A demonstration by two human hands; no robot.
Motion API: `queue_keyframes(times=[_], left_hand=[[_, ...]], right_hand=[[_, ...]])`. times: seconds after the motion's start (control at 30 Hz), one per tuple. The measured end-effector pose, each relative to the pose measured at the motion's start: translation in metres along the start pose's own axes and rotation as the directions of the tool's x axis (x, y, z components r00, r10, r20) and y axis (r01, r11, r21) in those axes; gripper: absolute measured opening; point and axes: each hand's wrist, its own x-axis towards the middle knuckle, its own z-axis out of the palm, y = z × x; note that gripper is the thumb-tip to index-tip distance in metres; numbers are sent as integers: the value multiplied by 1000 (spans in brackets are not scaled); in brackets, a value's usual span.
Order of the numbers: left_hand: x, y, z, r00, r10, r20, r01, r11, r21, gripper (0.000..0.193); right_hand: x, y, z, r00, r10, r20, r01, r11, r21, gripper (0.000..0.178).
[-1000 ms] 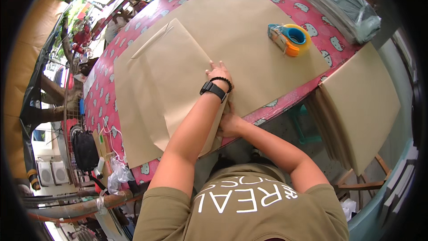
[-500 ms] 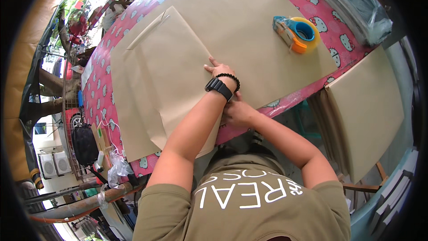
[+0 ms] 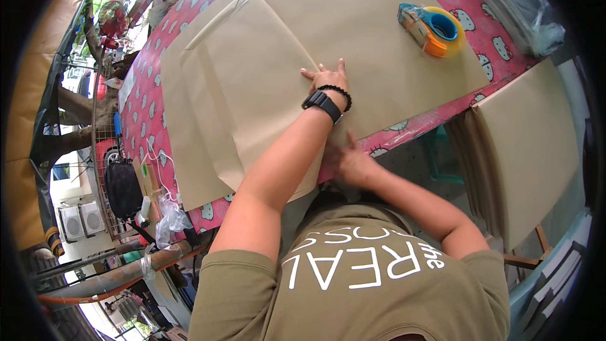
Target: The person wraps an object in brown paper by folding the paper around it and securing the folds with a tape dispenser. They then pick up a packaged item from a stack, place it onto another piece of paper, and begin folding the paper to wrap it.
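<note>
A folded sheet of brown kraft paper (image 3: 252, 69) lies on a larger flat brown sheet (image 3: 360, 25) on the table. My left hand (image 3: 329, 82), with a black watch and a beaded bracelet on its wrist, presses on the folded sheet's right edge, fingers spread. Close by, at the table's near edge, is my right hand (image 3: 355, 163). One of its fingers points away from me; the others are smeared by motion and partly hidden. To the right, a blue and orange tape dispenser (image 3: 435, 44) with a roll of tape rests on the large sheet.
Pink patterned covering (image 3: 148, 82) shows around the paper on the table. A stack of brown sheets (image 3: 530, 151) stands at the right, below table height. Clear plastic (image 3: 517, 0) covers a pile at the far right. A black bag (image 3: 123, 189) hangs at the left by a mesh.
The whole view has shifted slightly. My right hand has drawn a little toward me along the near edge. My left hand's fingers are spread wider, still on the folded sheet's edge.
</note>
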Motion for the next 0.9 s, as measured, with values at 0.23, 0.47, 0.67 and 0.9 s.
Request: queue_keyframes(times=[0.23, 0.47, 0.67, 0.9], left_hand=[[-35, -104, 32, 869, 137, -475, -446, 631, -635, 79], [-93, -119, 110, 929, -72, -362, -115, 875, -470, 86], [-100, -122, 120, 916, -87, -391, -131, 857, -498, 87], [-103, -120, 117, 912, -58, -405, -152, 871, -468, 88]], right_hand=[[-8, 1, -26, 775, 630, -41, -107, 195, 975, 33], [61, 39, -62, 733, 554, 394, -201, -378, 904, 38], [65, 44, -37, 913, 350, 208, 38, -581, 813, 47], [82, 55, -52, 769, 537, 347, -58, -483, 874, 41]])
